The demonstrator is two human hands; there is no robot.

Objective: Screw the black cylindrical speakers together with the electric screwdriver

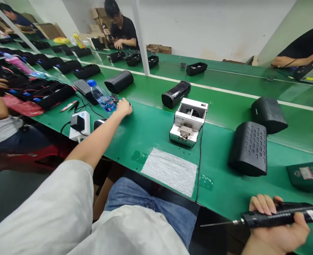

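My right hand (280,230) is wrapped around a black electric screwdriver (280,214), whose long thin bit points left over the bench's front edge. Stretched out to the far left, my left hand (124,107) rests low over the green bench with its fingers curled. A small dark item shows at its fingertips, too little of it to name. Just left of that hand a water bottle (103,97) with a blue cap leans at an angle. In the middle stands a white screw feeder (189,122), with a sheet of bubble wrap (171,171) taped down in front.
Black speaker housings (251,148) stand at the right, near a dark green box (306,175). Another housing (176,94) lies behind the feeder. A white power adapter (80,125) and cables sit at left. Co-workers (123,30) sit across the line; another person's arm shows at far left.
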